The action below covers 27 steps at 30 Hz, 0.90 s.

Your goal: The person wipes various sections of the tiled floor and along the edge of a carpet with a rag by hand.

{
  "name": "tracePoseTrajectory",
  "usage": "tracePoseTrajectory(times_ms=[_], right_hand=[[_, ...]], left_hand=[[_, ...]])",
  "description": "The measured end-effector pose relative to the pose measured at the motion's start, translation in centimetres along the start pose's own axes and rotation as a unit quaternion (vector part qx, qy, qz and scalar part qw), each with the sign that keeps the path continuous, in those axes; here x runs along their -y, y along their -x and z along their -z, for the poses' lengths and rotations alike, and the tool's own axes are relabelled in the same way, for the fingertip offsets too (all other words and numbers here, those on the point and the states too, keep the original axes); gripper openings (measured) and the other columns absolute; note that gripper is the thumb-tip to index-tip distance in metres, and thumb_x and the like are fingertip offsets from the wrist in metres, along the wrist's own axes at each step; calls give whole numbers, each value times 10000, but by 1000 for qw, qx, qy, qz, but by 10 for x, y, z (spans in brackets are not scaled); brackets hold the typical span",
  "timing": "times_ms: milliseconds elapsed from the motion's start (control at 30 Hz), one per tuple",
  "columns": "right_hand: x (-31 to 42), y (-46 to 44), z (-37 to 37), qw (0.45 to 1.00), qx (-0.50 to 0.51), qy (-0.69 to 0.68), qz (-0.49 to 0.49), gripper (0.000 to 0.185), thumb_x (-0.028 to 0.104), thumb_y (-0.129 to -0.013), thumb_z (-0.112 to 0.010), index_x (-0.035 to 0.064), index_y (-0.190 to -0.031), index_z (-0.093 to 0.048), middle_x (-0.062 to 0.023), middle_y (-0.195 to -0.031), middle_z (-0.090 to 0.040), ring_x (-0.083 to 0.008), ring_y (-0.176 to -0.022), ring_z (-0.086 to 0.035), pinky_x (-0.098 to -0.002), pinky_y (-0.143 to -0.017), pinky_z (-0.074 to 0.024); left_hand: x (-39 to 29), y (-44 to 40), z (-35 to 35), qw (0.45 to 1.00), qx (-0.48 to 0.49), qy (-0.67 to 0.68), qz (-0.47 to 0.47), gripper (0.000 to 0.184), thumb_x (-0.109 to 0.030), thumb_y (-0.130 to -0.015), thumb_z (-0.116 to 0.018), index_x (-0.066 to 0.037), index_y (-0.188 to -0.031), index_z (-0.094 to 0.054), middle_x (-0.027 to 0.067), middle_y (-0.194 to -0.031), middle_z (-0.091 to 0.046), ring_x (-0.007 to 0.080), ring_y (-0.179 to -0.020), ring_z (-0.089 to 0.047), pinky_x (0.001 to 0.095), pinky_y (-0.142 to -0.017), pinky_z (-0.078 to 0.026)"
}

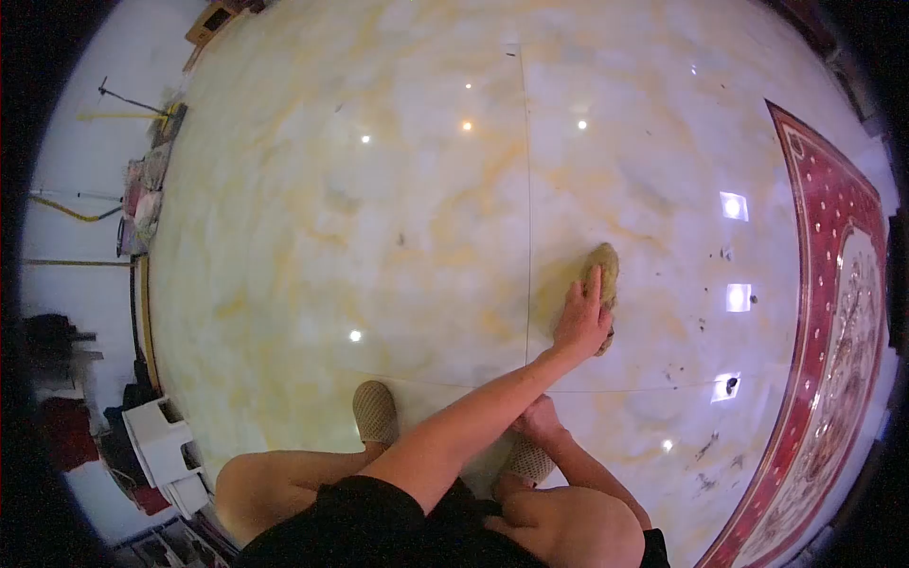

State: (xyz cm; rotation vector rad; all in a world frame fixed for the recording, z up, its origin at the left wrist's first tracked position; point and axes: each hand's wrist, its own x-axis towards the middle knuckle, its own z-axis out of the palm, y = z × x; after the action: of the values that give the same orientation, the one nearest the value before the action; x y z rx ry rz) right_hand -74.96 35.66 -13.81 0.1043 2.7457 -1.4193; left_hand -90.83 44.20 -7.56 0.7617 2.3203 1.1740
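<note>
My left hand point(582, 320) presses a brown, elongated cloth point(602, 260) against the glossy floor, with fingers lying along it and the thumb side hidden. My left arm crosses in front of my body to reach it. Just below the left forearm, my right hand point(540, 418) is curled closed above my right slipper point(528, 462); whatever it may hold is hidden. The other woven slipper point(375, 412) is on my left foot, flat on the floor.
Dark specks and smudges point(705, 450) mark the floor on the right. Beyond them lies a red patterned rug point(805, 180). A white stool point(156, 440) stands at the left, near a broom point(170, 118) and bags point(144, 194) by the wall.
</note>
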Motion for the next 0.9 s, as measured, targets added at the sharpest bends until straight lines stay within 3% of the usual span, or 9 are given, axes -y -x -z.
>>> tracePoseTrajectory(times_ms=[167, 200, 233, 367, 433, 533, 633, 767, 900], right_hand=[[23, -19, 37, 995, -40, -48, -80, 318, 93, -756, -614, 70, -1072, -600, -155, -968, -640, -368, -879, -624, -433, -762, -523], [22, -20, 35, 995, -59, -50, -62, 316, 85, -760, -608, 73, -1076, -596, -149, -973, -638, -365, -876, -624, -432, -761, -523], [18, -24, 30, 995, -76, -51, -42, 316, 78, -765, -601, 76, -1080, -593, -142, -978, -636, -362, -874, -625, -431, -759, -523], [22, -32, 42, 997, -41, -51, -31, 329, 77, -775, -595, 77, -1104, -583, -128, -966, -635, -344, -871, -628, -421, -752, -525], [25, -31, 47, 998, -20, -26, -60, 328, 72, -777, -595, 79, -1105, -589, -122, -965, -636, -338, -877, -629, -413, -747, -528], [29, -28, 54, 996, 3, -20, -92, 312, 67, -784, -597, 83, -1095, -600, -122, -963, -636, -336, -876, -629, -409, -739, -531], [20, -16, 48, 994, -36, -28, -99, 283, 60, -792, -595, 84, -1074, -609, -125, -958, -633, -340, -871, -628, -410, -738, -533], [23, -15, 57, 989, -68, -62, -118, 269, 52, -801, -584, 76, -1068, -606, -126, -975, -634, -344, -856, -632, -413, -738, -536], [13, -16, 45, 989, -73, -72, -105, 250, 70, -809, -590, 71, -1058, -612, -139, -984, -641, -363, -853, -635, -427, -730, -537]], left_hand=[[36, -25, 90, 996, -55, 71, -15, 699, -65, -803, -520, -8, -1459, -287, 202, -1403, -402, 334, -1283, -403, 394, -1100, -307], [38, -24, 133, 976, -82, 200, 22, 690, -83, -788, -541, -5, -1441, -333, 168, -1426, -393, 301, -1288, -405, 385, -1099, -310], [105, -30, 158, 976, -173, 127, 20, 694, -103, -772, -574, 1, -1425, -362, 163, -1380, -440, 281, -1261, -430, 382, -1082, -327], [202, -25, 298, 924, -370, 58, 74, 602, -85, -780, -574, 36, -1352, -431, 160, -1265, -531, 268, -1110, -544, 358, -949, -459], [273, -10, 346, 861, -429, 197, 192, 608, -104, -790, -590, 35, -1359, -427, 169, -1264, -529, 269, -1107, -548, 348, -913, -486], [318, 4, 372, 881, -324, 120, 324, 648, -153, -802, -601, 31, -1389, -398, 201, -1330, -493, 316, -1187, -509, 391, -991, -439], [289, -22, 324, 880, -299, -286, 235, 665, -183, -804, -601, 26, -1399, -390, 235, -1377, -458, 375, -1274, -430, 432, -1078, -348], [221, -86, 232, 932, -211, -289, 51, 695, -196, -800, -567, -29, -1437, -345, 259, -1371, -448, 397, -1292, -385, 450, -1104, -289], [85, -98, 110, 977, -68, -199, 32, 720, -84, -769, -593, -25, -1429, -311, 289, -1235, -446, 451, -1104, -466, 511, -951, -405]])
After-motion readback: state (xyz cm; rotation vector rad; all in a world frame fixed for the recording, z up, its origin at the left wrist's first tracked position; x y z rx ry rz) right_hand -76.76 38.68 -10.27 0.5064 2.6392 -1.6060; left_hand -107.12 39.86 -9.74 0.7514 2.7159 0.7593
